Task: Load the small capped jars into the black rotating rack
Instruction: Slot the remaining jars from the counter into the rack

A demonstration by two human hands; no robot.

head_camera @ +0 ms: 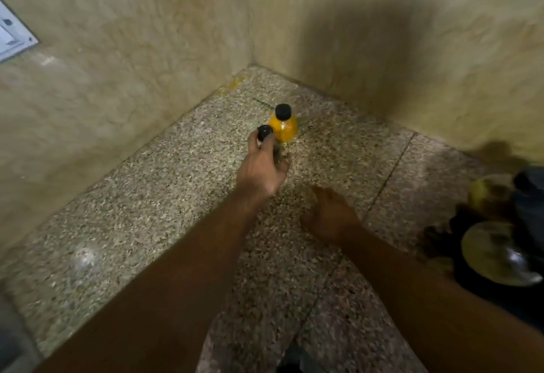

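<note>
A small jar of yellow powder (284, 128) with a black cap stands on the speckled stone counter near the wall corner. Just left of it, my left hand (263, 166) is closed around a second small jar, of which only the black cap (264, 132) shows above my fingers. My right hand (331, 215) hovers low over the counter, nearer to me, fingers loosely spread and holding nothing. The black rack (497, 257) sits blurred at the right edge, with jars in it seen from above.
Beige marble walls meet in a corner (253, 60) behind the jars. A white switch plate (13, 34) is on the left wall. A seam in the counter (391, 172) runs diagonally toward the rack.
</note>
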